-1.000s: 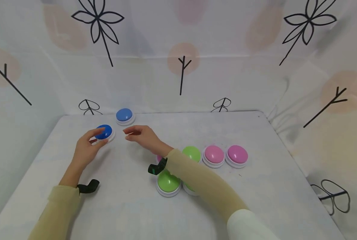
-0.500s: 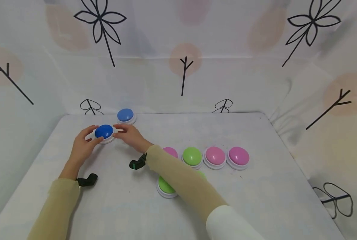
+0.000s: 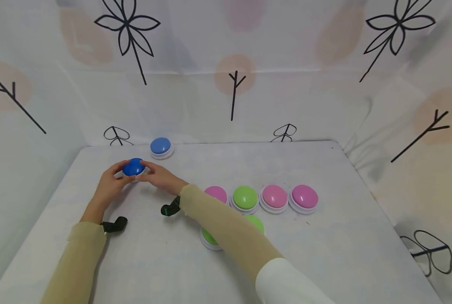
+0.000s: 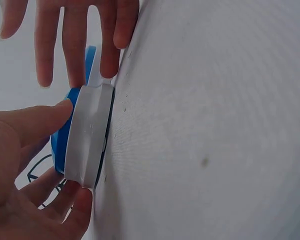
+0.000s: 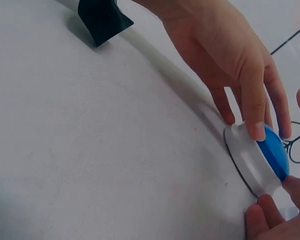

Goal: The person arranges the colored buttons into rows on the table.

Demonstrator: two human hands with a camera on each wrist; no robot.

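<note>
A round push button [image 3: 133,167] with a dark blue dome and white base stands at the table's far left, between both hands. My left hand [image 3: 109,185] holds its left side, thumb in front and fingers behind. On the opposite side my right hand [image 3: 163,178] grips the rim, with a finger over the dome's edge and the thumb at the front. In the left wrist view the button [image 4: 85,135] appears edge-on, its base close to the tabletop. The right wrist view shows the left thumb [image 5: 258,131] against the dome's edge.
Behind stands a lighter blue push button [image 3: 160,146] near the back edge. Toward the middle are pink [image 3: 274,196], magenta [image 3: 304,197] and green [image 3: 245,197] buttons, some partly hidden by the right sleeve [image 3: 229,228]. Patterned cloth walls [image 3: 195,97] enclose the table.
My right hand has moved left from open space to the dark blue button and now holds its right side. The left hand stays on the button, which has hardly moved.
</note>
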